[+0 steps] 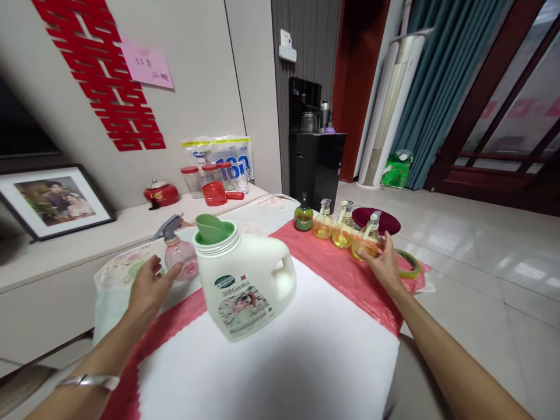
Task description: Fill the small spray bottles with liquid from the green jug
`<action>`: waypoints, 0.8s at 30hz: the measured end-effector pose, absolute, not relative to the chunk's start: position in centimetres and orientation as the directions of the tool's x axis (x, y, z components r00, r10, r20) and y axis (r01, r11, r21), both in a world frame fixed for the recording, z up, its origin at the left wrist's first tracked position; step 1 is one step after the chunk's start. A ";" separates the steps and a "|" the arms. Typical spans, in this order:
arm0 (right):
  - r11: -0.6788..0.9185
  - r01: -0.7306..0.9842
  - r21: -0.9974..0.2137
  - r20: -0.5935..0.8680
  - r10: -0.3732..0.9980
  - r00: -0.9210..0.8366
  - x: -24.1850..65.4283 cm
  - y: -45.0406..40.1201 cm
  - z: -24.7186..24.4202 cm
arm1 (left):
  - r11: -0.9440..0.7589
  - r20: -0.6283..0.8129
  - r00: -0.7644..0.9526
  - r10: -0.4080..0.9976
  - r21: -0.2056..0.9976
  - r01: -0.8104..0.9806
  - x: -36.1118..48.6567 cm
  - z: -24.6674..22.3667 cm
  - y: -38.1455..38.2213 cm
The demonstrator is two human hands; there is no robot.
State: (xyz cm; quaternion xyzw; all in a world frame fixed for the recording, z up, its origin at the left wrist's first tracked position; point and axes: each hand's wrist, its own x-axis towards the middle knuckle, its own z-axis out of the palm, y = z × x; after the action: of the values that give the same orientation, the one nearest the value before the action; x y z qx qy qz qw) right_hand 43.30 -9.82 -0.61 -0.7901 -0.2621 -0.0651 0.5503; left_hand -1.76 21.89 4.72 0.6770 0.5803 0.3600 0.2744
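A large pale jug (pixel 249 286) with a green spout stands on the white sheet (pixel 280 367). To its left is a pink spray bottle (pixel 180 256) with a grey trigger head. My left hand (pixel 151 284), fingers apart, is beside the pink bottle; whether it touches is unclear. On the red plastic cover (pixel 332 268) at the right stand a green bottle (pixel 303 217) and several pump bottles with yellow liquid (pixel 322 226). My right hand (pixel 381 262) is at the rightmost yellow bottle (pixel 366 240), thumb and fingers spread around its near side.
Green tape rolls (pixel 408 263) lie at the cover's right edge, near a dark red round item (pixel 378 220). Behind the jug, the ledge holds red-lidded jars (pixel 192 184), a red pot (pixel 161 193) and a framed photo (pixel 56 201). A black cabinet (pixel 315 169) stands farther back.
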 end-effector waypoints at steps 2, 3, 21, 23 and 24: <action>-0.245 0.479 -0.843 0.387 0.342 0.856 43.9 -9.1 -0.7 | -0.144 0.139 0.050 0.989 0.841 0.521 -2.2 4.6 20.4; -0.237 0.475 -0.848 0.385 0.342 0.857 44.1 -8.8 -0.8 | -0.119 0.116 0.035 0.993 0.875 0.469 -2.5 4.5 19.5; 0.041 0.230 -0.972 0.162 0.826 0.540 29.0 -15.5 4.4 | -0.093 0.036 0.289 0.957 0.978 0.187 -5.5 7.4 -1.4; 0.014 0.027 -1.000 0.024 0.907 0.419 25.7 -17.1 3.4 | -0.231 0.157 0.412 0.898 0.963 0.137 -4.2 8.5 -3.5; 0.002 -0.033 -0.999 -0.010 0.931 0.366 24.3 -17.8 2.8 | -0.272 0.190 0.479 0.857 0.956 0.107 -3.5 9.1 -4.4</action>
State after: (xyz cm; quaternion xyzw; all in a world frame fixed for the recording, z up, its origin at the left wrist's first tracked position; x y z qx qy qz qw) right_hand 24.28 -17.80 2.82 -0.5771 -0.3887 0.4073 0.5916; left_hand -3.55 -4.43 9.06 0.7023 0.3431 0.3779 0.4962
